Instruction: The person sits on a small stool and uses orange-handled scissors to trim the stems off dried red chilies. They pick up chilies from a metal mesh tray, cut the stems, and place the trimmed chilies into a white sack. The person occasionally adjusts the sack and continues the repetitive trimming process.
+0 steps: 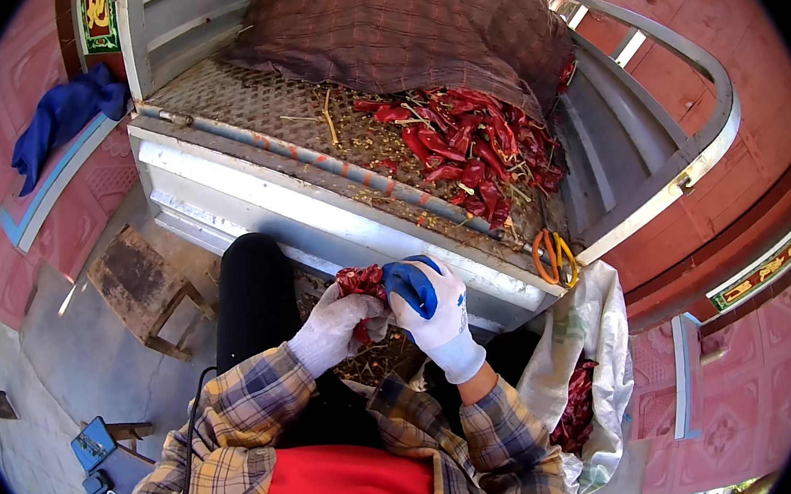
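Note:
My left hand, in a greyish-white knit glove, is closed around a small bunch of dried red chili peppers. Wrinkled pods stick out above its fingers, and a bit of red shows below. My right hand wears a white glove with blue-coated fingers. Its fingers are curled in against the right side of the same bunch; the fingertips are partly hidden. Both hands are above my lap, in front of the cargo bed's metal tailgate. On the bed beyond lies a loose pile of red chilies.
A dark checked cloth covers a large heap on the bed. Orange- and yellow-handled scissors rest at the bed's right corner. A white woven sack containing chilies stands at my right. Left are a wooden stool and a blue cloth.

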Demonstrator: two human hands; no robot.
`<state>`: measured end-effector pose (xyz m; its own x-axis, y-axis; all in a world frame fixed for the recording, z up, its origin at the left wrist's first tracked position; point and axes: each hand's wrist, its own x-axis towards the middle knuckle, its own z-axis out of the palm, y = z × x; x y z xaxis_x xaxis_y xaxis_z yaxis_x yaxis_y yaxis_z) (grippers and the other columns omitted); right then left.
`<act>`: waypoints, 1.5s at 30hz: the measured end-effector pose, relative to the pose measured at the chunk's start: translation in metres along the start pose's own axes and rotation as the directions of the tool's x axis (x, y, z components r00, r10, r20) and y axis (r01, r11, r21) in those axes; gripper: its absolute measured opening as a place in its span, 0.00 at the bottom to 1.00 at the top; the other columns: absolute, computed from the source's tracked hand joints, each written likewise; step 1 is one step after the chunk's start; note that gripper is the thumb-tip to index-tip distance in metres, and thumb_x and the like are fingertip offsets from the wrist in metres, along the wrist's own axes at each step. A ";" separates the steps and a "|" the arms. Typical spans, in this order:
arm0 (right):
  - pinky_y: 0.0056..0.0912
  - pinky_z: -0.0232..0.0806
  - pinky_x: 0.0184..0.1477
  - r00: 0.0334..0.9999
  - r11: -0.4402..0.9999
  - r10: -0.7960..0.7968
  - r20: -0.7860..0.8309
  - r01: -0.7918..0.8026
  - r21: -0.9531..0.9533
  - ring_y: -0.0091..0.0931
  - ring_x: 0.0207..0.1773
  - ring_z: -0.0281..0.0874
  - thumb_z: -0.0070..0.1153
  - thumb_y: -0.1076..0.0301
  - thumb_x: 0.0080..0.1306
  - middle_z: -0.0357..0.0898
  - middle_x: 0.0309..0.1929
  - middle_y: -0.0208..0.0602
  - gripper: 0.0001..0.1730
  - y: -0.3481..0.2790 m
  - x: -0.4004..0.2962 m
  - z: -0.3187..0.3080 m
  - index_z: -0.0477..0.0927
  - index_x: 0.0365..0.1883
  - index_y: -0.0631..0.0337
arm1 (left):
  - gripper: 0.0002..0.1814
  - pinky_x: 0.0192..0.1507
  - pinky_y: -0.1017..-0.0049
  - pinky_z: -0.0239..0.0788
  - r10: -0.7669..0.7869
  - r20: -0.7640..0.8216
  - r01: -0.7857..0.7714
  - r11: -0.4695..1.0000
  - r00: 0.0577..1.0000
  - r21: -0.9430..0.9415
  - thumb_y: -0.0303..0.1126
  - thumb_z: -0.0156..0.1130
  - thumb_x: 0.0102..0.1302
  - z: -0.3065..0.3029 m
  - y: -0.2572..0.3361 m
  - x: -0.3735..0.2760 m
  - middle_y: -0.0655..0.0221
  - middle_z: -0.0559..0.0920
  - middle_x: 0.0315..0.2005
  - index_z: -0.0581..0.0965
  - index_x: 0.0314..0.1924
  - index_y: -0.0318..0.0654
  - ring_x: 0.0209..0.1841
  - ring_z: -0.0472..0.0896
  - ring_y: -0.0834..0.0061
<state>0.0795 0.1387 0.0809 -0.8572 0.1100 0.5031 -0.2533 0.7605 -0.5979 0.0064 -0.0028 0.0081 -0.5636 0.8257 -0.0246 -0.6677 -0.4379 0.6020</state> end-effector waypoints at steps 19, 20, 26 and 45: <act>0.17 0.57 0.21 0.655 -0.278 0.547 0.522 -0.446 0.851 0.17 0.23 0.66 0.50 0.62 0.71 0.74 0.26 0.25 0.10 0.030 -0.021 0.031 0.79 0.37 0.56 | 0.09 0.22 0.79 0.58 0.077 -0.176 -0.052 0.988 0.981 0.145 0.22 0.56 0.58 0.016 0.003 -0.003 0.71 0.74 0.23 0.74 0.39 0.38 0.21 0.68 0.81; 0.17 0.56 0.20 0.660 -0.324 0.511 0.550 -0.445 0.835 0.17 0.23 0.65 0.49 0.61 0.72 0.74 0.26 0.24 0.10 0.035 -0.022 0.032 0.79 0.37 0.56 | 0.07 0.22 0.80 0.58 0.083 -0.176 -0.059 0.989 0.981 0.136 0.23 0.57 0.59 0.014 0.002 -0.002 0.71 0.75 0.24 0.75 0.39 0.37 0.21 0.68 0.82; 0.18 0.51 0.17 0.670 -0.391 0.522 0.528 -0.362 0.846 0.15 0.20 0.60 0.48 0.62 0.73 0.71 0.25 0.23 0.09 0.044 -0.014 0.027 0.77 0.36 0.54 | 0.08 0.21 0.80 0.57 0.040 -0.142 -0.021 0.991 0.989 0.136 0.22 0.55 0.56 0.015 0.003 0.008 0.71 0.75 0.22 0.76 0.38 0.36 0.20 0.68 0.81; 0.44 0.71 0.54 0.916 0.914 0.399 0.036 -0.394 -0.096 0.47 0.51 0.77 0.68 0.46 0.52 0.73 0.50 0.53 0.48 -0.027 -0.028 0.020 0.64 0.67 0.62 | 0.25 0.60 0.59 0.73 0.165 -0.003 -0.164 0.982 0.986 0.097 0.40 0.47 0.76 -0.069 -0.040 0.024 0.59 0.72 0.60 0.62 0.69 0.44 0.60 0.75 0.61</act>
<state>0.1014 0.1020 0.0706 -0.9027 0.3809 0.2002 0.1492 0.7134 -0.6847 -0.0137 0.0105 -0.0715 -0.6678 0.7408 0.0727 -0.5160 -0.5311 0.6721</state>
